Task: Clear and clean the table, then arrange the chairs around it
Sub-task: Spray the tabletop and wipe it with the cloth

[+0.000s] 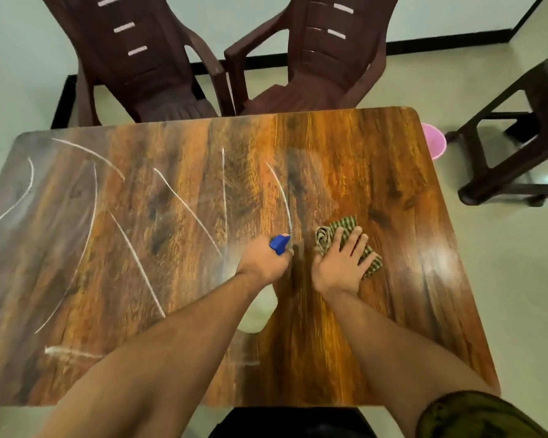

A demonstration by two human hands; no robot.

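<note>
Person standing at the near edge of a wooden table (pixel 377 184), cleaning it with a spray bottle and a cloth.

Nearest, the left hand (pixel 263 260) curled its fingers round the neck of a spray bottle (pixel 279 243) held just above the tabletop's middle. It looked light and rigid, best held at that neck. Just beside it, the right hand (pixel 339 267) lay flat with fingers spread, pressing a striped cloth (pixel 342 224) onto the wood. The cloth looked soft and limp, likely to bunch unless held down by the palm. White streaks (pixel 133 257) crossed the left half, and the glossy top probably turned slick when wet. At the far edge stood a brown chair (pixel 140 58) and a second chair (pixel 326 64), with a pink bucket (pixel 434 140) by the far right corner and a stool (pixel 525 128) beyond it. Open floor lay around them.
</note>
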